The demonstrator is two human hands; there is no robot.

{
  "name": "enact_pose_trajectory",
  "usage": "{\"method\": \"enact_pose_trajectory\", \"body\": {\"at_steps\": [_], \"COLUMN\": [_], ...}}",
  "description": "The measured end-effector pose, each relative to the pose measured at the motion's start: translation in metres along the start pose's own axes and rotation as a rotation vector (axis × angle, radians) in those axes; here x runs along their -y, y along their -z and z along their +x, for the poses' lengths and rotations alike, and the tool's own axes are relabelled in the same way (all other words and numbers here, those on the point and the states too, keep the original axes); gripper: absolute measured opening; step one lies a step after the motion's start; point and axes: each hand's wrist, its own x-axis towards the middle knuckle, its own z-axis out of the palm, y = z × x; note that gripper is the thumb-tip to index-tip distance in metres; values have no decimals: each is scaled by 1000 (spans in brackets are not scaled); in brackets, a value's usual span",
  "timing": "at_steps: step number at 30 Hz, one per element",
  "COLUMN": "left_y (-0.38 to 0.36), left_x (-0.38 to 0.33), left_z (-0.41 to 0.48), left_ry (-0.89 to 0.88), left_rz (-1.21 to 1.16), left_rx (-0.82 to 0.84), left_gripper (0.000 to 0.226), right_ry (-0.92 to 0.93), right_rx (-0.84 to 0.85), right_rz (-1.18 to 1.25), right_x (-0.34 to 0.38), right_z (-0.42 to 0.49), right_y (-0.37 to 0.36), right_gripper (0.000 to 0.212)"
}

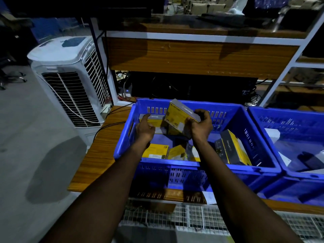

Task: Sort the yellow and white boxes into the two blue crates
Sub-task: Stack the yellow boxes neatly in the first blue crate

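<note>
Your right hand covers the lower right corner of the tilted yellow-and-grey cardboard box it grips, and that box hides most of another yellow box beneath it. The back of your left hand masks all its fingers but one, so you cannot tell whether it grips the flat yellow box in the far left corner of the slotted blue plastic crate. Apart from the brand name, the print on the boxes is too small to read. The second blue crate is cut off by the right edge. Inside it a white box shows only in part, and a dark shape is too blurred to name. Your forearms run off the bottom edge.
</note>
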Motion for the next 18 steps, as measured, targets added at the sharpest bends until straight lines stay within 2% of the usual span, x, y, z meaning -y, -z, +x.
{"method": "enact_pose_trajectory", "body": {"at_steps": [2, 4, 7, 9, 11, 14, 18], "left_y": [0, -1, 4, 5, 2, 1, 6], "left_x": [-1, -8, -21, -24, -24, -20, -17], "left_z": [1, -2, -9, -15, -17, -11, -7], "left_ry": [44, 99, 232, 246, 188, 110, 159], "left_rz": [-38, -116, -309, -377, -430, -527, -590], "left_rx": [2, 79, 361, 518, 522, 406, 456], "left_gripper": [56, 52, 51, 52, 55, 75, 67], "right_ry": [11, 8, -107, -182, -189, -185, -185], "right_rx": [-9, 4, 34, 67, 112, 130, 152], "right_rz": [27, 54, 116, 147, 157, 205, 209], "right_x": [-2, -4, -10, -18, -19, -11, -7], "right_z": [1, 2, 7, 12, 12, 9, 7], "right_y": [0, -1, -9, -13, -14, -11, -13], "right_gripper": [31, 32, 33, 37, 37, 25, 19]}}
